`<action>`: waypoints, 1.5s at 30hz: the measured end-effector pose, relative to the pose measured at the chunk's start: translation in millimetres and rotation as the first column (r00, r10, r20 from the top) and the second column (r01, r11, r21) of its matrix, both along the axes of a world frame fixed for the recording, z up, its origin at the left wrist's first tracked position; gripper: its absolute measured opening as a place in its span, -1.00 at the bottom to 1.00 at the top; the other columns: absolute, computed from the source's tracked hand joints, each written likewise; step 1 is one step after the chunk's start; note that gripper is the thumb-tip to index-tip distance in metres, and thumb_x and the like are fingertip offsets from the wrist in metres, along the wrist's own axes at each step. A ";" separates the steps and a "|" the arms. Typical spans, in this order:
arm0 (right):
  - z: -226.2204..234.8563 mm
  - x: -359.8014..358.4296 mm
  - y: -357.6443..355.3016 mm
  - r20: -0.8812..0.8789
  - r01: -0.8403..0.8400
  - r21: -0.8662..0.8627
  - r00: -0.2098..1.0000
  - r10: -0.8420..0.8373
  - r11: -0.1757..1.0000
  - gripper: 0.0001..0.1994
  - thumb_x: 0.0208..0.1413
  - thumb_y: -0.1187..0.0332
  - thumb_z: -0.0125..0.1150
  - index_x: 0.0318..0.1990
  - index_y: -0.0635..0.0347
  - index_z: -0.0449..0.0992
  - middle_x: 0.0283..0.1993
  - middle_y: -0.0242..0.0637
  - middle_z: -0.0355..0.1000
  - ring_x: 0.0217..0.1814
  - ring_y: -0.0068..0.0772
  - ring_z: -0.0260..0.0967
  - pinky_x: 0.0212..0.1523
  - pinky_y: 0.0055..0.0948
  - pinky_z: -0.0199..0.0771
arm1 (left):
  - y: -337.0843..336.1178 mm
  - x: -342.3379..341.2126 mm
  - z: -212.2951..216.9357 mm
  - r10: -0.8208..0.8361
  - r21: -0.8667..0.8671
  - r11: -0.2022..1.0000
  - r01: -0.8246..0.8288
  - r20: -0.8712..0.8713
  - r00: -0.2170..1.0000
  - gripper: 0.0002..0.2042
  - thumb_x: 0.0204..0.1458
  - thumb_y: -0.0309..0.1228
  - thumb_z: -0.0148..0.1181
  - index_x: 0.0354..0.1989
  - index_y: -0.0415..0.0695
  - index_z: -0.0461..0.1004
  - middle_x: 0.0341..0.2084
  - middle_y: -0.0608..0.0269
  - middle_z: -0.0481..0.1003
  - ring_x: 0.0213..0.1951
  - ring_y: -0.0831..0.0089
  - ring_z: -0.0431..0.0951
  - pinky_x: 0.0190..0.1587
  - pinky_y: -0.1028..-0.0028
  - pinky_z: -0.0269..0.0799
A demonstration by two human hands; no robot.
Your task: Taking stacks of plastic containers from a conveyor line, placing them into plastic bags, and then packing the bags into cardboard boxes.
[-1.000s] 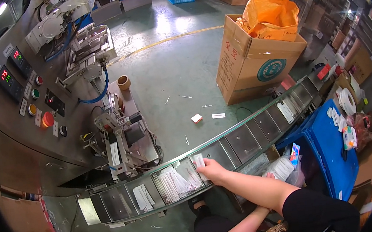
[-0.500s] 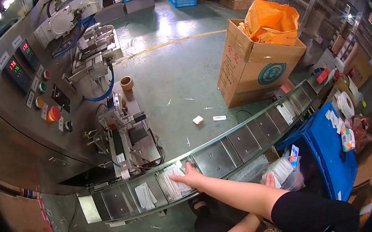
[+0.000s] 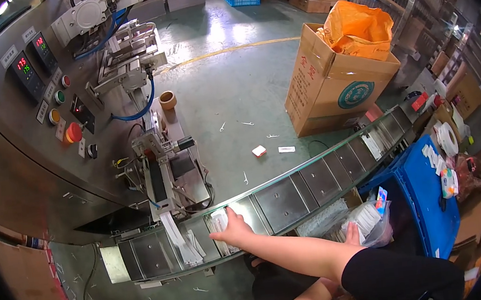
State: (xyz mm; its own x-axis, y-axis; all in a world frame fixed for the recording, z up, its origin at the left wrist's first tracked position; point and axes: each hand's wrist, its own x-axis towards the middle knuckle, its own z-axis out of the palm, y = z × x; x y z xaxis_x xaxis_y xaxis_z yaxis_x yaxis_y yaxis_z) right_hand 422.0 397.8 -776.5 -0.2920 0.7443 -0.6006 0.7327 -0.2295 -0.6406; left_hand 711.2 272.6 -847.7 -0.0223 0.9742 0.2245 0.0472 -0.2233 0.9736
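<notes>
My arms are crossed, the right over the left. My right hand (image 3: 232, 228) lies over a stack of thin white packets (image 3: 218, 218) in a compartment of the metal conveyor (image 3: 281, 202), thumb and fingers apart around the stack. In the compartment to its left, more long white packets (image 3: 183, 244) slant down from the machine's outlet. Only some fingers of my left hand (image 3: 352, 234) show past my right forearm. They are beside white packets (image 3: 366, 217) in a clear plastic bag; whether they grip any is hidden.
A steel machine with a control panel (image 3: 27, 73) stands at the left. A blue crate (image 3: 427, 200) is at the right, next to the conveyor. Beyond the conveyor stands a cardboard box (image 3: 328, 91) with an orange bag (image 3: 359, 23). Small white pieces litter the floor.
New white packets have come down from the machine's outlet onto the compartment left of my right hand. My right hand has shifted slightly left over its stack. The view has turned a little.
</notes>
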 end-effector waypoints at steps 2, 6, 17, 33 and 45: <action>-6.6 1.2 -2.9 -0.034 0.056 0.065 0.998 -0.053 0.996 0.06 -0.38 -0.02 0.39 0.23 0.31 -0.11 0.18 0.16 0.02 0.15 0.03 0.15 0.11 -0.24 0.21 | 0.1 -7.5 5.0 -0.100 -0.047 0.994 0.099 -0.017 0.995 -0.32 -0.11 -0.23 0.06 0.19 -0.22 -0.01 0.16 -0.16 -0.03 0.18 0.00 0.04 0.17 0.31 0.03; -28.4 7.8 3.9 -0.035 0.048 0.102 0.998 -0.045 0.994 -0.03 -0.34 0.11 0.40 0.21 0.29 -0.05 0.12 0.07 0.15 0.10 -0.07 0.23 0.08 -0.28 0.24 | 2.7 -25.5 17.5 -0.302 -0.140 0.946 0.293 -0.042 0.952 -0.17 -0.14 -0.18 0.14 0.24 -0.26 -0.19 0.24 -0.15 -0.23 0.26 0.00 -0.14 0.24 0.36 -0.13; -13.9 63.1 19.9 -0.495 0.175 -0.018 0.854 -0.161 0.984 -0.31 -0.22 0.49 0.32 0.12 0.30 0.09 -0.03 -0.16 0.33 0.02 -0.37 0.30 0.02 -0.41 0.29 | 3.2 -34.8 18.1 -0.269 0.030 0.958 0.285 -0.250 0.930 -0.28 0.09 -0.13 -0.12 0.28 -0.26 -0.30 0.29 -0.09 -0.31 0.32 0.12 -0.30 0.29 0.29 -0.39; 107.5 425.1 11.4 -0.562 0.263 -0.081 0.784 -0.262 0.961 -0.32 -0.31 0.34 0.38 0.07 0.23 0.24 -0.01 -0.28 0.36 0.07 -0.44 0.27 0.10 -0.39 0.22 | 37.9 -48.8 65.3 -0.380 -0.473 0.853 0.220 -0.273 0.884 -0.29 -0.20 -0.44 -0.02 0.21 -0.32 -0.08 0.23 -0.13 -0.08 0.12 -0.03 0.18 0.05 0.23 0.24; -1.9 441.5 -41.3 0.337 0.118 0.301 0.915 -0.222 0.946 0.09 -0.41 -0.32 0.20 0.30 -0.05 -0.13 0.38 -0.12 -0.30 0.34 0.30 -0.34 0.19 0.26 -0.20 | 19.8 -35.7 78.7 -0.457 -0.398 0.862 0.314 -0.341 0.822 -0.21 -0.23 -0.45 0.00 0.25 -0.28 -0.21 0.24 -0.13 -0.11 0.19 -0.04 0.07 0.03 0.25 0.27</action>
State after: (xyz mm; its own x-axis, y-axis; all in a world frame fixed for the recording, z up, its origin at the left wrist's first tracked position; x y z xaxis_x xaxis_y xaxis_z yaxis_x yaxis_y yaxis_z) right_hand 863.5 356.6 -778.4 0.0524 0.9105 -0.4101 0.8903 -0.2287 -0.3938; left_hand 675.6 292.4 -769.1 0.3945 0.8993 -0.1886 0.4318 -0.0002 0.9020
